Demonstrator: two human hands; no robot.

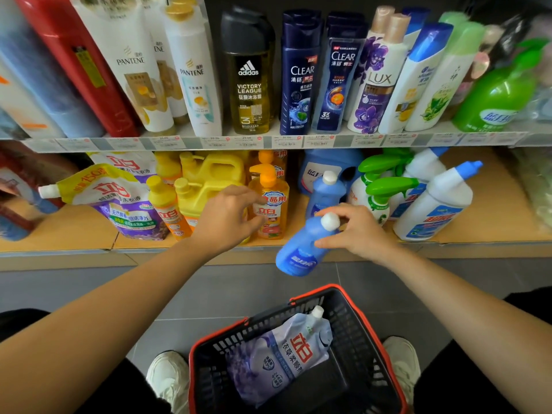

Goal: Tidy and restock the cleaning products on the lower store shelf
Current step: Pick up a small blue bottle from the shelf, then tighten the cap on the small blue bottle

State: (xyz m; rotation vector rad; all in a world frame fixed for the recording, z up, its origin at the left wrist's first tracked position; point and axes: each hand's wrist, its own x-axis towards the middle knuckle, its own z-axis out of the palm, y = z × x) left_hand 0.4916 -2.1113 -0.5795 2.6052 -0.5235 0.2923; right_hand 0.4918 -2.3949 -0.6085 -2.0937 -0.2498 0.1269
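My right hand (360, 231) pinches the neck of a blue bottle (298, 252) with a white cap, holding it tilted over the front edge of the lower shelf (484, 234). A second blue bottle (324, 191) stands upright just behind it. My left hand (228, 218) reaches into the shelf, its curled fingers touching an orange pump bottle (270, 207); whether they grip it I cannot tell. Yellow jugs (206, 186) stand to the left of that bottle. On the floor by my feet a black basket (298, 363) with a red rim holds a lavender refill pouch (283, 354).
Purple and yellow refill pouches (125, 201) lie at the shelf's left. Green-trigger spray bottles (379, 189) and white toilet-cleaner bottles (433, 204) stand at the right. The upper shelf (268, 141) holds shampoo and body-wash bottles. The floor is grey tile (209, 288).
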